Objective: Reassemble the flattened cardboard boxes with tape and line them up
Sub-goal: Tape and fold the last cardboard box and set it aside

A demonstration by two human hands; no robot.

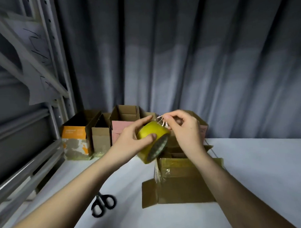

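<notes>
Against the grey curtain, boxes (102, 133) already line our tabletop's (251, 161) far edge. Our left hand (130, 139) grips the tape roll (153, 141); our right hand (183, 128) pinches its free end above the unfinished box (183, 183).

A pleated grey fabric curtain (187, 64) hangs across the whole back, dim at the top and paler in a band lower down; a pale grey metal shelving frame (58, 69) stands at the left; a smooth white tabletop (262, 169) fills the foreground, softly lit.
</notes>
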